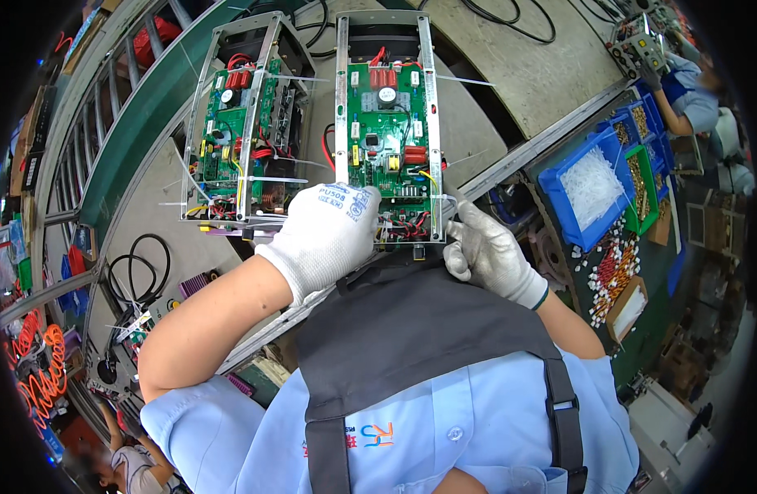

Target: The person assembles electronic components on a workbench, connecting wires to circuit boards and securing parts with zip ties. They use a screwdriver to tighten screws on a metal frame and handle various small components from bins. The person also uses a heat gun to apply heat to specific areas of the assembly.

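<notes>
Where the grey tabletop (139, 198) meets your body, two open metal-framed units stand side by side just inside its near edge: the left unit (249, 123) and the right unit (386, 136), the latter straight in front of you. Each carries one green circuit board (385, 125), so you have two boards. Your white-gloved left hand (329, 230) is curled over the near end of the right unit's left rail (342, 99); its fingertips are hidden, so I cannot tell whether it grasps anything. Your white-gloved right hand (493, 253) is half open and loosely bent at that unit's near right corner, beside the right rail (432, 123); whether it pinches something, I cannot tell. By the left edge of the green side tabletop (660, 288), you have one large blue bin (569, 224) of white strips (592, 189), with one green bin (652, 185) beside it. Toward your tabletop's left edge lies one coil of black cable (166, 267). Smallest are two round white components (387, 97), one per board.
</notes>
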The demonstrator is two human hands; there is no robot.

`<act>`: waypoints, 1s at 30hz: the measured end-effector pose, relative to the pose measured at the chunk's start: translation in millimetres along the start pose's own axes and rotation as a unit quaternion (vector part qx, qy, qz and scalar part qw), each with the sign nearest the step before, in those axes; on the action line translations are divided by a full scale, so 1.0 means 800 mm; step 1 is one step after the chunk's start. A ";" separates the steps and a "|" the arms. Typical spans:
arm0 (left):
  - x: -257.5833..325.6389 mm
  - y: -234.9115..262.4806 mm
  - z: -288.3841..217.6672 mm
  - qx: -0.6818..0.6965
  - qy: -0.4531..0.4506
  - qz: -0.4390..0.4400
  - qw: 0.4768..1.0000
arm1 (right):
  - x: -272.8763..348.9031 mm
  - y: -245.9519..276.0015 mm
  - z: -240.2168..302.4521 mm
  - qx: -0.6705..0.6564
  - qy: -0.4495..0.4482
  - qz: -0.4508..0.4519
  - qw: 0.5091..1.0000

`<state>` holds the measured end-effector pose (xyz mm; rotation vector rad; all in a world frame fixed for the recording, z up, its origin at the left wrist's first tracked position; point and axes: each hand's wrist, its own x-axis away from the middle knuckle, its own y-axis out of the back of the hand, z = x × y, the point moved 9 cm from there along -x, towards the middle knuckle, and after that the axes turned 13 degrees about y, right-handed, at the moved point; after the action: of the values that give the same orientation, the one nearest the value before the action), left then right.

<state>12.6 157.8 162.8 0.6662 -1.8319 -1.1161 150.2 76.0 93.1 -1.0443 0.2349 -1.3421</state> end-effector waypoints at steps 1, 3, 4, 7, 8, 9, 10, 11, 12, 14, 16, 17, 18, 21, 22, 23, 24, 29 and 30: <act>0.000 -0.003 -0.002 0.004 -0.001 0.006 1.000 | -0.002 0.000 0.000 0.008 -0.004 0.004 1.000; 0.000 -0.008 -0.007 0.013 -0.003 0.019 1.000 | -0.005 -0.010 0.003 0.035 -0.015 0.023 0.999; -0.001 -0.007 -0.006 0.008 -0.002 0.022 1.000 | -0.006 -0.015 0.004 0.046 -0.022 0.033 0.998; -0.003 -0.005 -0.011 0.036 -0.003 0.016 0.999 | -0.008 -0.014 0.001 0.024 -0.041 0.018 0.999; -0.004 -0.005 -0.014 0.048 -0.014 0.012 0.999 | -0.008 -0.014 0.001 0.008 -0.038 0.016 0.999; -0.005 -0.004 -0.016 0.060 -0.025 0.008 0.998 | -0.007 -0.014 -0.001 -0.008 -0.035 0.015 0.999; -0.006 -0.003 -0.019 0.074 -0.036 0.004 0.997 | -0.006 -0.013 -0.002 -0.024 -0.032 0.012 0.999; -0.008 -0.003 -0.021 0.065 -0.039 0.009 0.997 | -0.006 -0.011 -0.005 -0.044 -0.037 0.012 0.998; -0.011 -0.002 -0.024 0.055 -0.041 0.014 0.998 | -0.006 -0.007 -0.009 -0.065 -0.041 0.011 0.997; -0.014 -0.004 -0.029 0.033 -0.036 0.023 0.999 | -0.006 -0.005 -0.011 -0.087 -0.039 0.019 0.995; -0.012 -0.010 -0.033 0.007 -0.022 0.031 0.999 | -0.007 -0.007 -0.010 -0.088 -0.028 0.034 0.995; -0.010 -0.011 -0.035 0.011 -0.036 0.026 0.999 | -0.007 -0.006 -0.011 -0.084 -0.023 0.030 0.996; -0.008 -0.013 -0.036 0.014 -0.050 0.021 0.998 | -0.007 -0.006 -0.013 -0.079 -0.019 0.026 0.996; -0.007 -0.019 -0.039 -0.015 -0.081 0.028 0.996 | -0.006 -0.006 -0.012 -0.065 -0.008 0.019 0.998; -0.009 -0.019 -0.040 -0.017 -0.092 0.032 0.995 | -0.005 -0.007 -0.011 -0.058 -0.006 0.017 0.998; -0.011 -0.019 -0.040 -0.019 -0.104 0.037 0.994 | -0.005 -0.006 -0.011 -0.045 -0.003 0.012 0.999; -0.014 -0.017 -0.040 -0.006 -0.106 0.045 0.993 | -0.006 -0.007 -0.011 -0.031 0.000 0.008 0.999; -0.014 -0.024 -0.033 0.048 -0.089 0.038 0.994 | 0.007 -0.012 0.032 0.252 0.110 -0.083 0.958; -0.014 -0.027 -0.030 0.054 -0.091 0.028 0.994 | 0.018 -0.013 0.053 0.384 0.198 -0.095 0.897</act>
<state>39.2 146.2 144.9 0.5869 -2.0658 -1.0761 176.3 85.5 130.0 -0.1230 -0.1082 -1.6203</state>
